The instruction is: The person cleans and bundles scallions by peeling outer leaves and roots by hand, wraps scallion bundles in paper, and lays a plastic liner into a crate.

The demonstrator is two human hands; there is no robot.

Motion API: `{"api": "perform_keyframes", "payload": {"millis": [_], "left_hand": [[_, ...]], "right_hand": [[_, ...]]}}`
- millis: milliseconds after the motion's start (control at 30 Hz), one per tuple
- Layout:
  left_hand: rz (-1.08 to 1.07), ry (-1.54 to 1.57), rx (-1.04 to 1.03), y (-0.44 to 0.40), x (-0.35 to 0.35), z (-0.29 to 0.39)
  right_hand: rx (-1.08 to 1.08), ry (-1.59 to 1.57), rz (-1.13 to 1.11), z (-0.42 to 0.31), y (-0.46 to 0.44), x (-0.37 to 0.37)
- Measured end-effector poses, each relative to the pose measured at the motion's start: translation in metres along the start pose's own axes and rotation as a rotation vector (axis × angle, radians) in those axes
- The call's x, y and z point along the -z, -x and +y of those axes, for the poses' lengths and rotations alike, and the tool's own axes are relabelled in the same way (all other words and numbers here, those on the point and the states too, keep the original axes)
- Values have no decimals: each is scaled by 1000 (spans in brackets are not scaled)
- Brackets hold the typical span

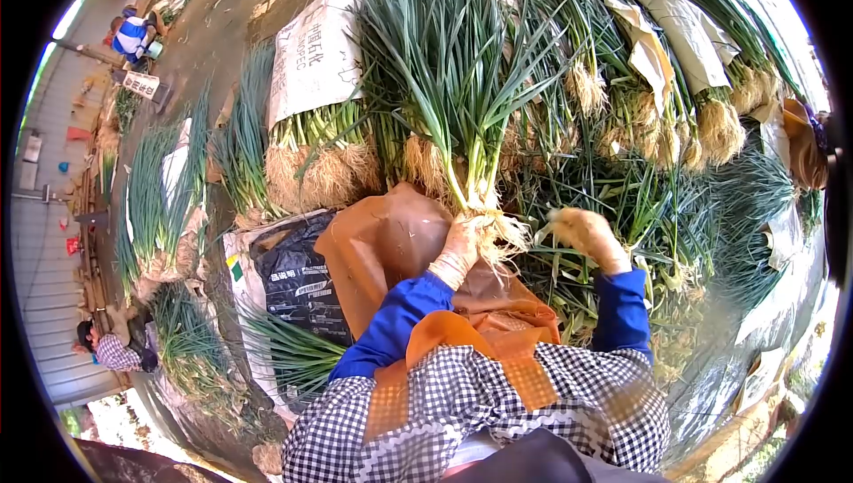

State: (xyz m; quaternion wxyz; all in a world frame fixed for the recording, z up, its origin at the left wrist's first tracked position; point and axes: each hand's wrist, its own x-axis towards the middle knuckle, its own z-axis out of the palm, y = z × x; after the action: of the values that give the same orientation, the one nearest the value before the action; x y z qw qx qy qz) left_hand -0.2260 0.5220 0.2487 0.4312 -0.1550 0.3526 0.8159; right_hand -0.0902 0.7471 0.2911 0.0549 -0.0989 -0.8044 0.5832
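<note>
A bunch of green onions (471,141) stands upright in front of me, with long green leaves above and pale stringy roots at the bottom. My left hand (458,247) is closed round the bunch just at its roots. To the right, my right hand (586,236) is apart from the bunch, over loose green onions (613,194); its fingers are blurred, so their pose is unclear. An orange-brown apron (373,239) covers my lap beneath the bunch.
Behind stands a root-ended bundle in a white printed wrapper (315,52). More wrapped bundles (680,30) lie at the back right. A black printed sack (298,279) is at my left. Two people (133,36) (115,350) are farther left.
</note>
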Motion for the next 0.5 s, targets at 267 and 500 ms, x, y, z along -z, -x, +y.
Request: {"api": "perform_keyframes", "payload": {"millis": [267, 500], "left_hand": [[-177, 80, 290, 33, -21, 28], [-73, 79, 249, 30, -1, 16]], "right_hand": [[-274, -900, -100, -20, -98, -111], [-287, -928, 15, -14, -94, -139]]}}
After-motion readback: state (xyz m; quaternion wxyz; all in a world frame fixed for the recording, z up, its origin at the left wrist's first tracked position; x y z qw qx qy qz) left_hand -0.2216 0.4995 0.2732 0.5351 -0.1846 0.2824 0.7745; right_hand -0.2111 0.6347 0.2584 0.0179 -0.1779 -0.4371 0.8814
